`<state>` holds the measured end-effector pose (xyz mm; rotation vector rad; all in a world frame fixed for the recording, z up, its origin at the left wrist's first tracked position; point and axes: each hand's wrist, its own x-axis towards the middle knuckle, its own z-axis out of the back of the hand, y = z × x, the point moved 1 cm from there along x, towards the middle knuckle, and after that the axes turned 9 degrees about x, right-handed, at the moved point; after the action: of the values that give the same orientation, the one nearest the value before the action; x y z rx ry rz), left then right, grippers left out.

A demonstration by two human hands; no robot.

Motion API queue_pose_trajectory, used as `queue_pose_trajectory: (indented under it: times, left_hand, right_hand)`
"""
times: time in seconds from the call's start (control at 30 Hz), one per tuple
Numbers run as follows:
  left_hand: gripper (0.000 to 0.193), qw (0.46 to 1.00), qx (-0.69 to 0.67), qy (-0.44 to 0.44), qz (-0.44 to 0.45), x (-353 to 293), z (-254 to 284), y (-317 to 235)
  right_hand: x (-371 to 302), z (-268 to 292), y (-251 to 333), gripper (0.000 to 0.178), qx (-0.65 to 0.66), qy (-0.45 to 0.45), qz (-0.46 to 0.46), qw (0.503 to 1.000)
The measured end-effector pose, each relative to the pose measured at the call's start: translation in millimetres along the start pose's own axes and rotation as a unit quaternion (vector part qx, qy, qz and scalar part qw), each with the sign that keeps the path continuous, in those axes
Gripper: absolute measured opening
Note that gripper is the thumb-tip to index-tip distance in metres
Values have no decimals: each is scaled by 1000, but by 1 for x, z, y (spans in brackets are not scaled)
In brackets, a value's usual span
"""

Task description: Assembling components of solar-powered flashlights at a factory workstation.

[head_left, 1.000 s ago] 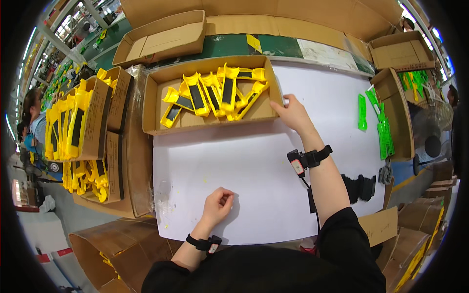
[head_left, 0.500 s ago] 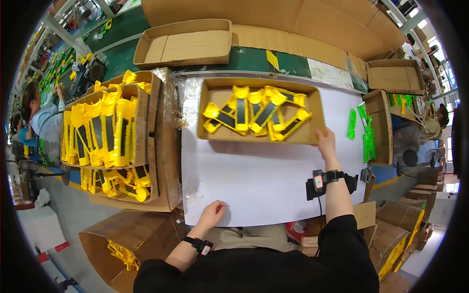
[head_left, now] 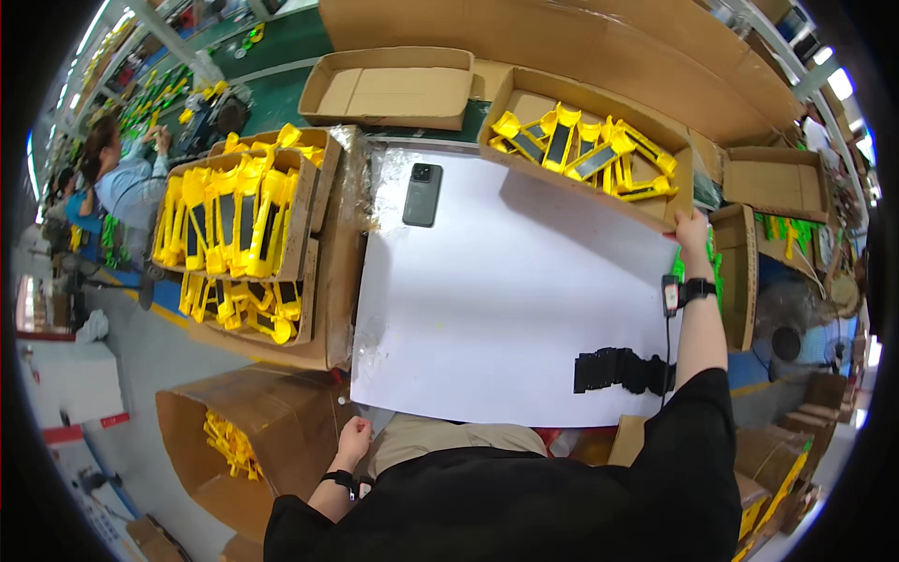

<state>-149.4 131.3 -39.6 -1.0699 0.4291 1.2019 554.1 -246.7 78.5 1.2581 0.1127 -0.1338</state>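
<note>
My right hand (head_left: 694,233) grips the near right corner of a shallow cardboard tray (head_left: 646,208) that holds several yellow and black plastic parts (head_left: 582,148). The tray lies tilted at the far right of the white table top (head_left: 506,300). My left hand (head_left: 355,440) hangs below the table's near left corner, fingers curled, holding nothing, next to an open carton (head_left: 201,421) with yellow parts (head_left: 228,443) inside. A dark phone (head_left: 422,194) lies flat on the table's far left.
Stacked cartons (head_left: 309,281) full of yellow parts stand left of the table. An empty cardboard tray (head_left: 393,89) lies at the back. A black stack of small pieces (head_left: 618,370) rests near the table's front right. Green parts (head_left: 787,229) fill cartons on the right. A seated person (head_left: 122,178) works at far left.
My right hand has pushed the tray of yellow parts toward the table's far right. My left hand has dropped off the table top to below its near edge. The phone has come into view.
</note>
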Motion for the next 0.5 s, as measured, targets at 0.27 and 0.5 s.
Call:
queue_pose_trajectory:
  times: [0.27, 0.5]
  left_hand:
    - [10, 980, -136, -49, 139, -115, -38, 64]
    - [22, 966, -89, -147, 194, -152, -75, 128]
  right_hand:
    - [134, -89, -44, 47, 112, 29, 42, 992]
    - [-38, -177, -80, 45, -113, -69, 334, 933]
